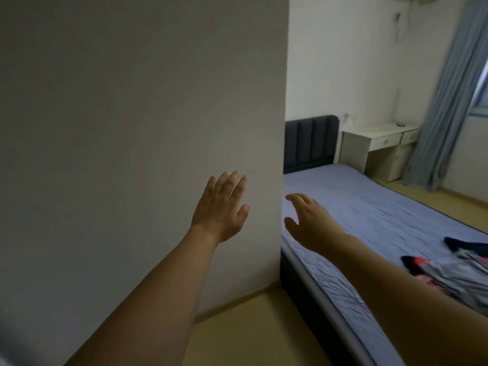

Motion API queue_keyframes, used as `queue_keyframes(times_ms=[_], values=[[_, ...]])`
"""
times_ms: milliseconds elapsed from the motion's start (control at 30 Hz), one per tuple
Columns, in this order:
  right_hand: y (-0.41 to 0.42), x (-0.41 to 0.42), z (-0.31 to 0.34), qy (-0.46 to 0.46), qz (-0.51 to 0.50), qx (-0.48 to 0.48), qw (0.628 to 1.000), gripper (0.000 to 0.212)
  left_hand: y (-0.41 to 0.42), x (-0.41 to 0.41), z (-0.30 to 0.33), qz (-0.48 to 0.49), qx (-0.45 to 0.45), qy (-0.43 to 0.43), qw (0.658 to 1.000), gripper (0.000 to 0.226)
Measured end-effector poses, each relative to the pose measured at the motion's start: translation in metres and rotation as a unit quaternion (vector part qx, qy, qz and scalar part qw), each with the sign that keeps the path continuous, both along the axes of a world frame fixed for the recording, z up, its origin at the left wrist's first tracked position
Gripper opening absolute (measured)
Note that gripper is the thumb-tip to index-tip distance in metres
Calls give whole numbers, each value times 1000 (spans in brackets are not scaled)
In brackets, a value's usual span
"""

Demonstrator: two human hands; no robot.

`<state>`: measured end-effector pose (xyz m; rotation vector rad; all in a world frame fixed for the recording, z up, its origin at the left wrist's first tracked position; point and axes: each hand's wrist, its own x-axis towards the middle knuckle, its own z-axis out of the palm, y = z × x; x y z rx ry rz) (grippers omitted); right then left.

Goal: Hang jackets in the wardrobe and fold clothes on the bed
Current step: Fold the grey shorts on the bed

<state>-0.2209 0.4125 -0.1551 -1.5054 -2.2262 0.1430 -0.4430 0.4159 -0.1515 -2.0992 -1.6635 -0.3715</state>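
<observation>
In front of the big pale panel (pixel 142 122), probably the wardrobe's side, my left hand (pixel 221 207) is raised flat with its fingers (pixel 232 180) straight and slightly apart, holding nothing; I cannot tell if it touches the surface. My right hand (pixel 309 220) reaches out beside the panel's edge, fingers relaxed and spread, empty too. On the bed (pixel 369 207), a heap of clothes (pixel 454 273) lies near its right edge. A white table (pixel 380 143) stands beyond the headboard (pixel 309 141).

no readable text, labels, brands, numbers or signs anywhere in view
</observation>
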Motion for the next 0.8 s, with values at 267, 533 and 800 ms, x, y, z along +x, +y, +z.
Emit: queue_keyframes(times_ms=[267, 533, 800], values=[[97, 212, -46, -14, -96, -60, 994, 58, 134, 212, -66, -88, -72, -79, 990, 65], [146, 440, -101, 9, -110, -106, 988, 58, 184, 433, -121, -100, -127, -70, 984, 63], [193, 612, -135, 5, -136, -190, 972, 56, 209, 549, -158, -59, -214, -63, 973, 57]])
